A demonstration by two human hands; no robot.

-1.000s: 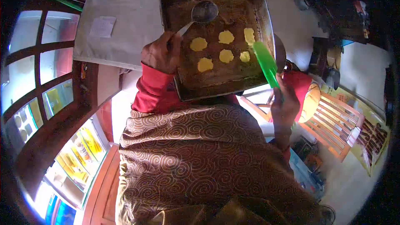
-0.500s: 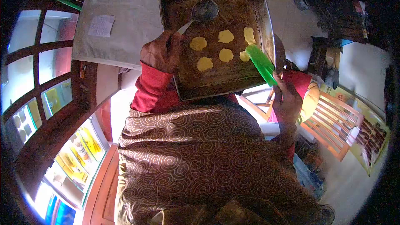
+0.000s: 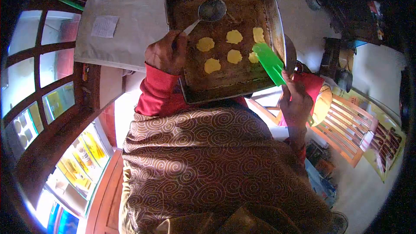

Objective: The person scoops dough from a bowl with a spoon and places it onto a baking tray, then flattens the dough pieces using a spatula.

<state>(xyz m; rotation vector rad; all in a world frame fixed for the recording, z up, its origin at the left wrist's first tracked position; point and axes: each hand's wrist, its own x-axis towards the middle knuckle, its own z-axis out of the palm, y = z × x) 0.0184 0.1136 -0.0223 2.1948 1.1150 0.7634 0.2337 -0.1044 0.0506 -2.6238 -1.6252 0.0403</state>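
Observation:
A worn rectangular baking pan [image 3: 225, 89] lies tilted in front of me, with several flat yellow dough pieces [image 3: 234, 37] spread over its floor. My left hand [image 3: 167, 53] is closed around the handle of a ladle [image 3: 212, 10], whose round dark bowl rests over the pan's upper part. In my right hand [image 3: 297, 99] is a green spatula [image 3: 269, 63]. Its blade reaches over the pan's right wall and touches or covers part of the yellow piece at the lower right.
Behind the pan spreads a table with a pale cloth [image 3: 130, 0], a sheet of paper [image 3: 105, 26] on it. A wooden chair [image 3: 342, 125] stands at the right. Paned windows [image 3: 24, 73] line the left side, and a printed sack [image 3: 388, 147] is at the far right.
The spatula blade has shifted slightly up and left over the right-hand dough pieces, with my right hand following. My left hand and the ladle stay nearly in place.

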